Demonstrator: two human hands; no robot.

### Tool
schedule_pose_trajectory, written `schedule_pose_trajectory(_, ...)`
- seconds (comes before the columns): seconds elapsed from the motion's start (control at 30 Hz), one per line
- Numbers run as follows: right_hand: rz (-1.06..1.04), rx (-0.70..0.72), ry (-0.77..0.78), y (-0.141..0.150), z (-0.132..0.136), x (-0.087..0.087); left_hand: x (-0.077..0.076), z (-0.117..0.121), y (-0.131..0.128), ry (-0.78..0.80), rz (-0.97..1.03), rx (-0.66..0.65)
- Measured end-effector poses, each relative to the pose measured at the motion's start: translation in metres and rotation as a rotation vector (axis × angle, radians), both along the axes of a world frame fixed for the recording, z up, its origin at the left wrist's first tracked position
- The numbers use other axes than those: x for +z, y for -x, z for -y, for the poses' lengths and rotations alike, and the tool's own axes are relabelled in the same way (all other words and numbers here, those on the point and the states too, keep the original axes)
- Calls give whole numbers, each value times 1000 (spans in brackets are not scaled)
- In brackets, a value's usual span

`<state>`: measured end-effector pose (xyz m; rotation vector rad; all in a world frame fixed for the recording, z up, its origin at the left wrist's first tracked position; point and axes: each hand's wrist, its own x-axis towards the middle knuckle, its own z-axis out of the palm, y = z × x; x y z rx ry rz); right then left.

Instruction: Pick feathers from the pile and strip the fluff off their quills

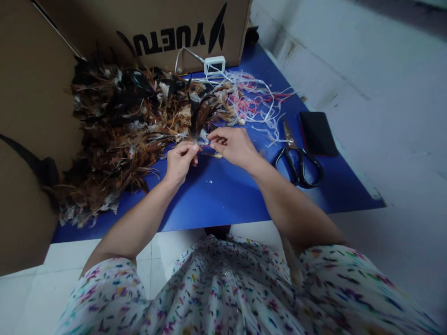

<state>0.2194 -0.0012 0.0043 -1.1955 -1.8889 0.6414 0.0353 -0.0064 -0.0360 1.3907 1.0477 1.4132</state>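
My left hand point(181, 160) pinches the base of a small bunch of dark brown feathers point(201, 114), whose tips point up and away from me. Close beside it, my right hand point(232, 144) has thumb and forefinger drawn together at the same base. Something thin and pale seems to run between the two hands, too small to make out. Behind and to the left spreads a large heap of brown and black feathers point(139, 125). White and red strings point(254, 100) lie tangled beyond my right hand.
Black-handled scissors point(293, 156) and a dark phone point(317, 133) lie on the right of the blue table point(223, 200). A small white-framed device point(214, 65) stands by the large cardboard box point(104, 28) at the back. Another cardboard panel point(28, 195) borders the left, and a wall point(377, 107) the right.
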Motion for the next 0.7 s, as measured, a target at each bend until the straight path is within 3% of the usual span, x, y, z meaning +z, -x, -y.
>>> schedule_pose_trajectory(0.17, 278, -4, -186, -5, -1, -1, 3, 0, 0, -7, -2, 16)
schedule_pose_trajectory(0.4, 490, -72, -201, -5, 3, 3, 2, -3, 4, -16, -76, 45)
schedule_pose_trajectory(0.57, 496, -77, -301, -1, 11, 9, 3, -4, 10, -82, -259, 83)
schedule_pose_trajectory(0.7, 565, -33, -378, 2, 18, 15, 8, -1, 11, -245, -500, 52)
